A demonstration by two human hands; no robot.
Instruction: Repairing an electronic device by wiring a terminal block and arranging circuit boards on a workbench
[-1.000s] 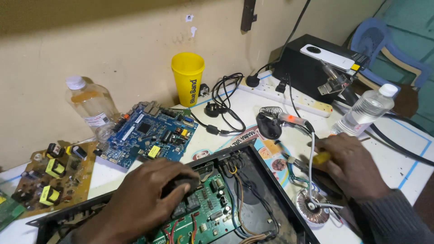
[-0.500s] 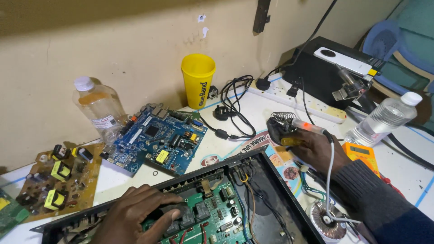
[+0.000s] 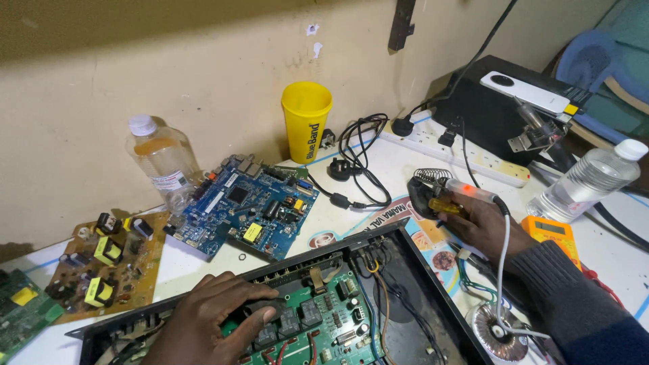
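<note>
The left hand [image 3: 216,314] lies flat, fingers spread, on the green circuit board [image 3: 318,318] inside the open black chassis [image 3: 412,270], holding nothing. Just right of the chassis, the right hand [image 3: 483,223] is closed around a soldering iron [image 3: 449,196] at its coiled stand [image 3: 429,179]. Behind the chassis lies a blue circuit board [image 3: 247,206], with a yellow cup [image 3: 306,122] beyond it

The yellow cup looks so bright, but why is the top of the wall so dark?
Head view: light falls from above and in front, so the yellow cup shows sharp and vivid; a shadow band darkens the wall's top edge; the left hand and right hand look crisp, without blur; edges bend slightly.
</note>
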